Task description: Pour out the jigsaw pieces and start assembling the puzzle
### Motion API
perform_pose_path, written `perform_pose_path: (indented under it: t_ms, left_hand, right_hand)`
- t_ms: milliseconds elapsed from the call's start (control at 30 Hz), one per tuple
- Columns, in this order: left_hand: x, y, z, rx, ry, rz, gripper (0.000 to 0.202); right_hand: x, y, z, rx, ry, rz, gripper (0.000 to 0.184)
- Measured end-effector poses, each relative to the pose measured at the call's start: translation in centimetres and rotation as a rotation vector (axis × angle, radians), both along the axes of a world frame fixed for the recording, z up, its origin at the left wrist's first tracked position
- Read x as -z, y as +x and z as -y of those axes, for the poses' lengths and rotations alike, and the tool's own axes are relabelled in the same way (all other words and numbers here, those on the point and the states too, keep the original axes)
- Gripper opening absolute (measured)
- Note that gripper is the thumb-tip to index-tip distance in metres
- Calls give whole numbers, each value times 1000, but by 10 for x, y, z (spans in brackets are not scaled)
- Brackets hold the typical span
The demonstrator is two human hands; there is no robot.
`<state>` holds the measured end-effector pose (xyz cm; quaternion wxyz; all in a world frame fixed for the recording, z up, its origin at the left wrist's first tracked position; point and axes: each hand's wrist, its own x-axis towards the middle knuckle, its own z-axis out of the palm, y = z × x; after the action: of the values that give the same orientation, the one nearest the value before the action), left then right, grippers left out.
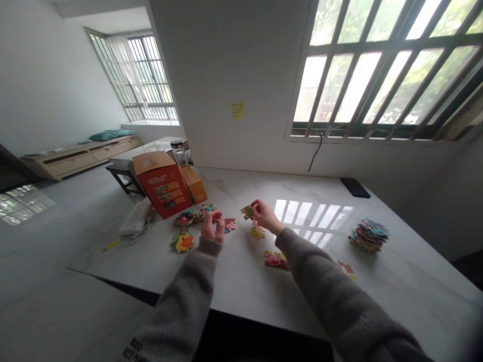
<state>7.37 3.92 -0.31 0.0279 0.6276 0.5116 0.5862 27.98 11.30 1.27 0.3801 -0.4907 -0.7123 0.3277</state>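
Observation:
My right hand (266, 215) pinches a green puzzle piece (247, 212) above the table, with a yellow puzzle piece (258, 231) lying just below it. Loosely curled, with the thumb apart from the fingers, my left hand (212, 226) is beside a pink puzzle piece (230, 225); nothing shows in its grip. Near my right forearm are a pink-and-red puzzle piece (275, 259) and a partly hidden brown-and-yellow piece (346, 270). Left of my left hand lie a colourful puzzle pile (186, 218) and some yellow-orange pieces (183, 241).
A red puzzle box (166, 193) with open flaps stands at the left, a glass jar (178, 153) behind it. White cables (136, 223) lie beside the box. On the right are a tall stack of puzzle pieces (369, 235) and a black phone (355, 188).

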Motion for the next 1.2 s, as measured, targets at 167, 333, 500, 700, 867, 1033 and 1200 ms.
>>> perform_pose_path:
  t_ms: [167, 333, 500, 700, 867, 1033, 1200]
  left_hand:
    - [3, -16, 6, -95, -9, -9, 11]
    - [0, -12, 8, -110, -54, 18, 11]
    - [-1, -12, 7, -111, -51, 34, 11]
    - [4, -9, 4, -38, -68, 23, 11]
    - [8, -2, -1, 158, -298, 218, 23]
    - [11, 15, 6, 625, -674, 289, 44]
    - [7, 35, 20, 784, -809, 339, 51]
  right_hand:
    - [0, -23, -28, -19, 35, 132, 19]
    - [6, -39, -20, -154, 147, 244, 24]
    - [13, -51, 0, -369, 292, 440, 47]
    - [-8, -44, 16, -380, 483, 623, 40]
    - [-31, -14, 43, -462, 533, 579, 36]
    - [-41, 19, 83, -568, 610, 527, 42]
    - [-32, 48, 111, -440, 642, 444, 44]
